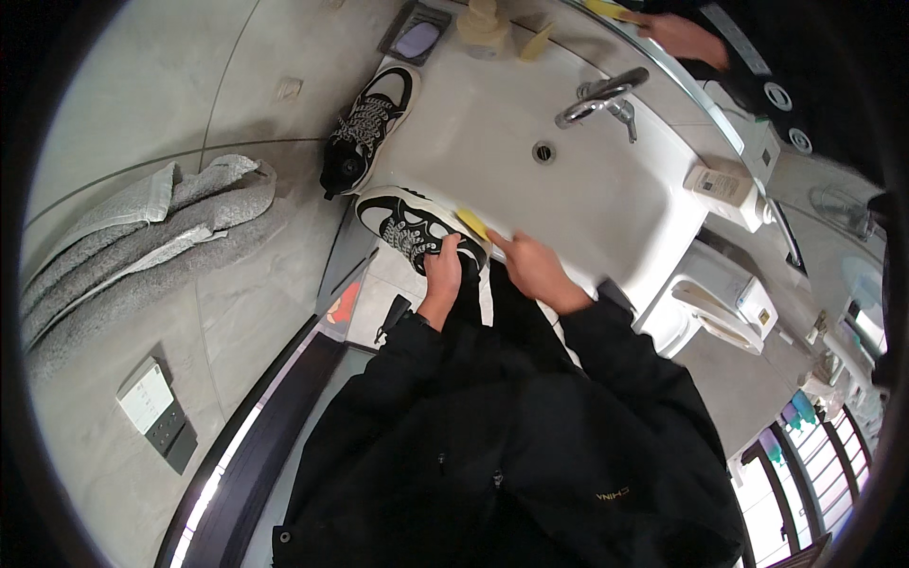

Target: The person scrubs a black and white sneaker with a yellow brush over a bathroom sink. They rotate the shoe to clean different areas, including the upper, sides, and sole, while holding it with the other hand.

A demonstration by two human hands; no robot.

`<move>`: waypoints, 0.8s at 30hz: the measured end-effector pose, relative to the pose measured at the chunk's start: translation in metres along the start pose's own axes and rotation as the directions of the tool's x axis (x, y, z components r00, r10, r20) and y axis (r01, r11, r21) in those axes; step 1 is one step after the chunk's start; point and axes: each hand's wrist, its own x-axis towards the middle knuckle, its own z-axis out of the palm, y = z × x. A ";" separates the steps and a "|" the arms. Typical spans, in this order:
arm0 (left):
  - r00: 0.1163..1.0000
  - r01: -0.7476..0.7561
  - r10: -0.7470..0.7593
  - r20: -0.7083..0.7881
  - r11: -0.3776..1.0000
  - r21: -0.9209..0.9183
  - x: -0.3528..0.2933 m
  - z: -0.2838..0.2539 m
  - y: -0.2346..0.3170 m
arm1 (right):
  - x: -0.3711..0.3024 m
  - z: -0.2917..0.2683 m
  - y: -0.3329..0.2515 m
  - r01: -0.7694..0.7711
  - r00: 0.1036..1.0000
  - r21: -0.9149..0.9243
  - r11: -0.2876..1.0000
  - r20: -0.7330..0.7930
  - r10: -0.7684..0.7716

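Note:
A black-and-white sneaker (405,221) with patterned laces lies at the near left rim of the white sink. My left hand (443,276) grips it at the heel end, fingers partly hidden by the shoe. From the right, my right hand (538,273) holds a yellow brush (472,223), whose tip lies against the shoe's pale sole edge. The bristles cannot be made out. The matching sneaker (371,128) rests on the sink's left edge, just beyond the first, with its toe end pointing away from me.
A chrome faucet (603,97) rises over the sink (473,114). Purple soap (417,40) sits in a dark dish at the far left corner. A white bottle (727,189) stands on the right rim, with a toilet (724,298) beyond. Grey towels (180,227) hang on the left wall.

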 end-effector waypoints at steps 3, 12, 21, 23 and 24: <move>0.999 -0.029 0.028 0.016 0.999 0.019 0.000 0.000 -0.001 | 0.000 0.004 -0.007 -0.015 0.999 0.055 0.998 -0.049 0.018; 0.994 -0.077 0.073 0.082 0.995 0.056 0.006 -0.002 -0.019 | 0.009 -0.007 -0.023 -0.055 0.995 0.019 0.998 0.088 0.053; 0.997 -0.066 0.062 0.045 0.992 0.106 0.007 -0.001 -0.018 | 0.012 0.000 -0.023 -0.076 0.995 0.048 0.996 0.071 0.073; 0.984 -0.172 0.154 0.089 0.952 0.252 0.009 -0.001 -0.019 | 0.031 0.012 -0.022 0.083 0.991 0.083 0.993 -0.112 -0.073; 0.974 -0.223 0.184 0.133 0.886 0.406 0.010 -0.002 -0.019 | 0.044 0.018 -0.023 0.170 0.967 0.091 0.981 -0.208 -0.148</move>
